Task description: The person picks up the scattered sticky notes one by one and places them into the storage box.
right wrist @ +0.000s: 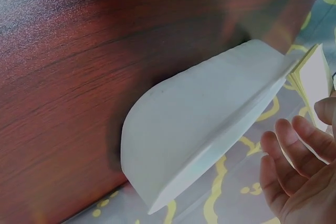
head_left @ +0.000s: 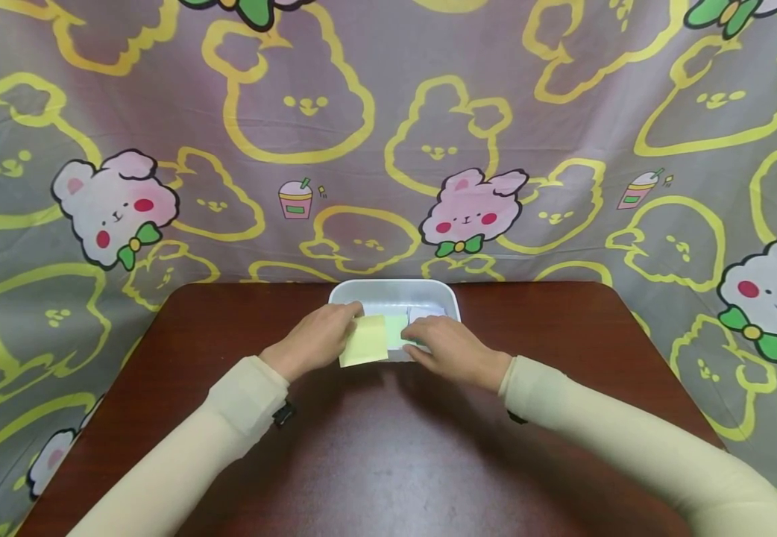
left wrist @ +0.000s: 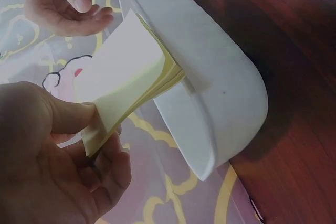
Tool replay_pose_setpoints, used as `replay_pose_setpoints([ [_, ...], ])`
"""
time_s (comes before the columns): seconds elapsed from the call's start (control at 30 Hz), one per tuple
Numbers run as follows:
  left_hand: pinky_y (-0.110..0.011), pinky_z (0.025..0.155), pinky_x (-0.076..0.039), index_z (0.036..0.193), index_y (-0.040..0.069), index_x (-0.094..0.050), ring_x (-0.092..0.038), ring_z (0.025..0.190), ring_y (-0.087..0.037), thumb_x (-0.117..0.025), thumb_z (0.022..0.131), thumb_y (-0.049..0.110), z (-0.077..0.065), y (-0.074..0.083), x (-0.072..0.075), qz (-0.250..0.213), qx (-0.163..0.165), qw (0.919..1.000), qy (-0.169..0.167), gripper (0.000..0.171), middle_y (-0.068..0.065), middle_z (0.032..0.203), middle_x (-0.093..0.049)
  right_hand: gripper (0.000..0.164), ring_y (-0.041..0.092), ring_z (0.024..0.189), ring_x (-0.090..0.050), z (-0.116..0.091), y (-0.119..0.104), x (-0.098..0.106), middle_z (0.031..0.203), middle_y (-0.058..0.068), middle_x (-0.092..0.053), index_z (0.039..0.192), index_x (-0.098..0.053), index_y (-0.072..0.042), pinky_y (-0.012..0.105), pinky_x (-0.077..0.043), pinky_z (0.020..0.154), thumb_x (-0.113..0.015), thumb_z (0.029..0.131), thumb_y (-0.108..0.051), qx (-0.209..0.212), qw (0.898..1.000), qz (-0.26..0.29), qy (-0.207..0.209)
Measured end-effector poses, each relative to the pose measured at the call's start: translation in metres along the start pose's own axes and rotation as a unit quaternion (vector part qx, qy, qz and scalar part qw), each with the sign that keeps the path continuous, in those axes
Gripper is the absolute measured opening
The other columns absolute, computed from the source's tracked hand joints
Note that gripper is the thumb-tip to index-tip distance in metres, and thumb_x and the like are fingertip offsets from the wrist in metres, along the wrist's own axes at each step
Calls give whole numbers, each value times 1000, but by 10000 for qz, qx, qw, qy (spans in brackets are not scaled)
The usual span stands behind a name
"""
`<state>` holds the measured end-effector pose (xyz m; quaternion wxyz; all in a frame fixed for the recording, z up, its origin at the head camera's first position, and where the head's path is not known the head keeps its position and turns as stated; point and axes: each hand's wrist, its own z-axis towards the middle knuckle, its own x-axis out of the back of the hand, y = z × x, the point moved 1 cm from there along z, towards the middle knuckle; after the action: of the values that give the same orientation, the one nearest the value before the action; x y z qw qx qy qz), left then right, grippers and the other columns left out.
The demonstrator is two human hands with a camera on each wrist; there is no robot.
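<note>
Between thumb and fingers, my left hand [head_left: 318, 335] pinches a small stack of yellow sticky notes [left wrist: 123, 66]. The stack's layers fan slightly apart, and it sits at the near rim of a white plastic tub [head_left: 452, 291]. Over the tub's right part hovers my right hand [head_left: 452, 347], its fingers loosely bent. Nothing shows between its thumb and fingers in the left wrist view. Pale green paper [head_left: 396, 330] lies beyond the yellow stack in the head view, beside the right fingertips. Both hands and the notes hide much of the tub's inside.
The tub stands at the far edge of a dark reddish-brown wooden table [head_left: 388, 462]. Right behind it hangs a grey curtain [head_left: 375, 179] printed with yellow outlines and cartoon animals. Light sleeves [head_left: 603, 425] cover both forearms.
</note>
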<state>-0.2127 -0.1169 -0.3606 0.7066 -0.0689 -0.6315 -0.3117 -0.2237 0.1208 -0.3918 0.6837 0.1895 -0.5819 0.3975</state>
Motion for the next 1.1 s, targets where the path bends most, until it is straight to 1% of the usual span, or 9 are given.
replay_pose_setpoints([
  [0.17, -39, 70, -51, 103, 4, -61, -58, 74, -22, -58, 96, 0, 3, -4, 0, 16, -95, 9999, 82, 9, -7, 82, -66, 19, 17, 91, -68, 0, 3, 0, 101, 1, -75, 109, -73, -9, 37, -57, 86, -69, 96, -21, -121, 9999, -16, 26],
  [0.27, -40, 69, -51, 104, 4, -61, -57, 73, -22, -56, 96, 1, 5, -6, 1, -20, -91, 9999, 78, 10, -8, 83, -66, 18, 15, 91, -68, 0, 5, 0, 101, 1, -75, 108, -73, -9, 37, -57, 86, -68, 96, -21, -160, 9999, -40, 34],
  [0.4, -40, 72, -52, 107, 4, -61, -58, 77, -22, -54, 98, 2, 9, -8, 3, -116, 40, 9999, -14, 12, -9, 86, -67, 18, 15, 92, -68, 1, 7, 2, 101, 1, -76, 108, -74, -9, 37, -57, 86, -67, 97, -21, -173, 9998, 30, 48],
  [0.5, -40, 73, -51, 107, 5, -61, -58, 78, -22, -53, 98, 2, 12, -10, 5, -167, 113, 9998, -53, 12, -9, 88, -67, 19, 18, 95, -70, 2, 9, 3, 104, 3, -76, 109, -74, -7, 38, -57, 88, -67, 97, -20, -183, 9998, 81, 63],
  [0.63, -38, 71, -50, 106, 5, -61, -55, 76, -22, -52, 99, 2, 15, -13, 6, -206, 213, 9996, -33, 12, -9, 86, -65, 22, 20, 100, -70, 4, 12, 3, 108, 5, -76, 112, -74, -5, 40, -57, 92, -68, 96, -20, -276, 9995, 149, 12],
  [0.77, -36, 69, -48, 106, 5, -61, -54, 74, -21, -51, 99, 3, 19, -16, 4, -215, 314, 9993, -46, 12, -9, 85, -64, 26, 19, 103, -71, 6, 15, 2, 111, 5, -76, 115, -73, -5, 41, -56, 94, -68, 97, -22, -397, 9990, 189, -76],
  [0.93, -35, 69, -48, 111, 4, -61, -55, 75, -21, -49, 101, 5, 24, -21, 1, -209, 388, 9989, -130, 15, -9, 87, -65, 27, 19, 102, -71, 8, 18, 0, 111, 5, -76, 116, -73, -5, 41, -57, 94, -67, 97, -23, -503, 9985, 150, -134],
  [1.1, -36, 70, -49, 113, 4, -62, -57, 77, -21, -49, 101, 5, 28, -23, 1, -156, 407, 9990, -131, 17, -10, 89, -66, 25, 21, 100, -71, 11, 20, -1, 108, 5, -76, 115, -73, -4, 41, -57, 91, -67, 97, -21, -522, 9986, 102, -82],
])
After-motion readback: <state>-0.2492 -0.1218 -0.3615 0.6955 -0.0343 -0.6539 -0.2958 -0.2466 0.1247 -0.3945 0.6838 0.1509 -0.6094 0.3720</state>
